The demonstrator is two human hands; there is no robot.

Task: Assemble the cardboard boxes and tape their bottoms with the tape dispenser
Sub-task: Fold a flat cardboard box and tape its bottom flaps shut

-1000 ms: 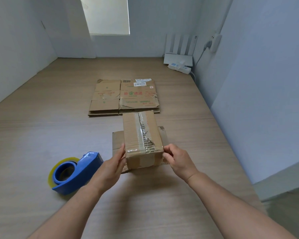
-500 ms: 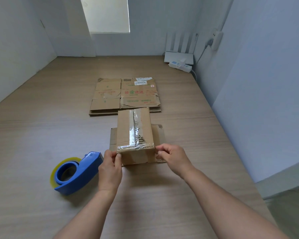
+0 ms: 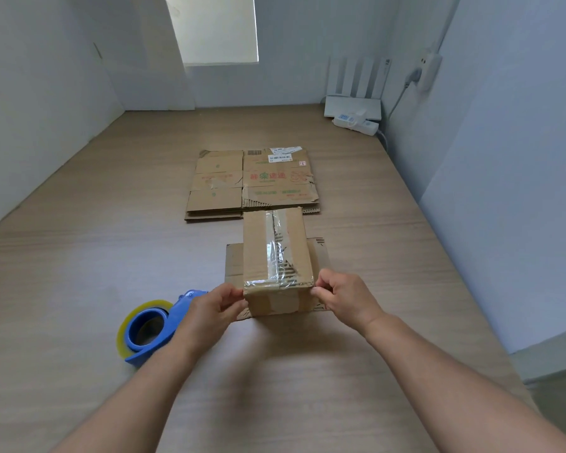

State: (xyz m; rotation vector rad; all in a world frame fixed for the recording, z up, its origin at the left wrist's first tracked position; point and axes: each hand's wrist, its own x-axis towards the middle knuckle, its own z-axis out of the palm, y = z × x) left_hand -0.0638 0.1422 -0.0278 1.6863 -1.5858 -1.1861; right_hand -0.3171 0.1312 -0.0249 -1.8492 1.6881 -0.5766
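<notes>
A small assembled cardboard box [image 3: 258, 253] stands on the wooden table, with clear tape running along its top seam and down over the near edge. My left hand [image 3: 214, 305] holds its near left corner with curled fingers. My right hand [image 3: 343, 297] pinches the near right corner. The box's open flaps [image 3: 234, 263] lie spread flat under it. A blue tape dispenser [image 3: 151, 331] with a yellowish roll lies on the table left of my left hand, partly hidden by my wrist.
A stack of flattened cardboard boxes [image 3: 252, 184] lies just behind the box. A white router [image 3: 353, 93] and a power strip [image 3: 356, 120] sit in the far right corner. Walls enclose the table [image 3: 79, 256] on the left, back and right.
The box has swung a little and now sits slightly further right in view. My left hand moved from the near face to the left corner. My right hand stayed at the right corner.
</notes>
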